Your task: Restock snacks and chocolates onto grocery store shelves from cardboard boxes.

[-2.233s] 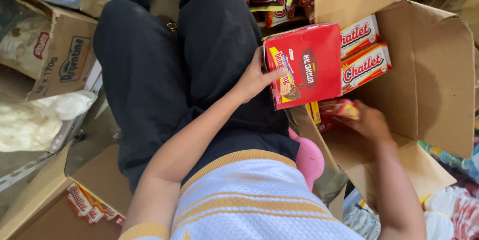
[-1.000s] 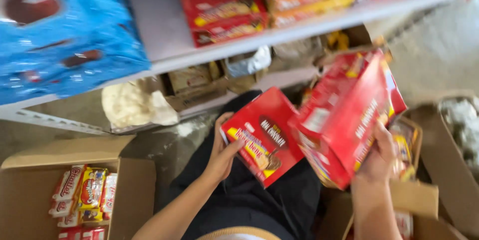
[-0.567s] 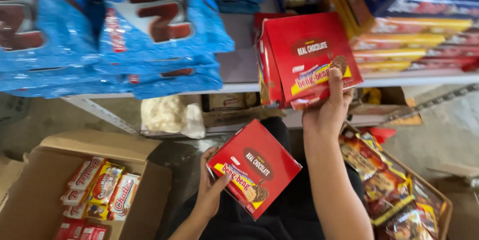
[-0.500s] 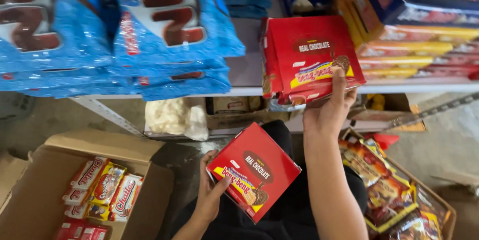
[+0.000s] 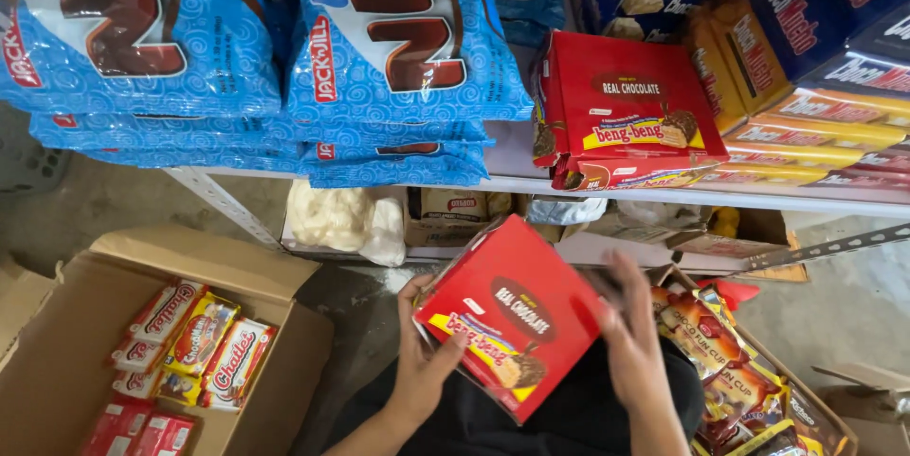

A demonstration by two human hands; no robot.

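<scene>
A red snack box (image 5: 515,316) with a yellow band and a chocolate-bar picture is in front of me, tilted, low in the view. My left hand (image 5: 423,359) grips its lower left edge. My right hand (image 5: 629,333) touches its right side, fingers spread and blurred. A stack of matching red boxes (image 5: 621,115) rests on the white metal shelf (image 5: 664,195) above, apart from both hands.
Big blue snack bags (image 5: 398,48) fill the shelf's left part; yellow and dark blue boxes (image 5: 815,86) stand at its right. An open carton (image 5: 66,361) with snack packs is at lower left. Another carton of packets (image 5: 730,371) lies at lower right.
My right hand has let go of the red boxes it held up; they now rest on the shelf. The hand has come down to the box held by my left hand.
</scene>
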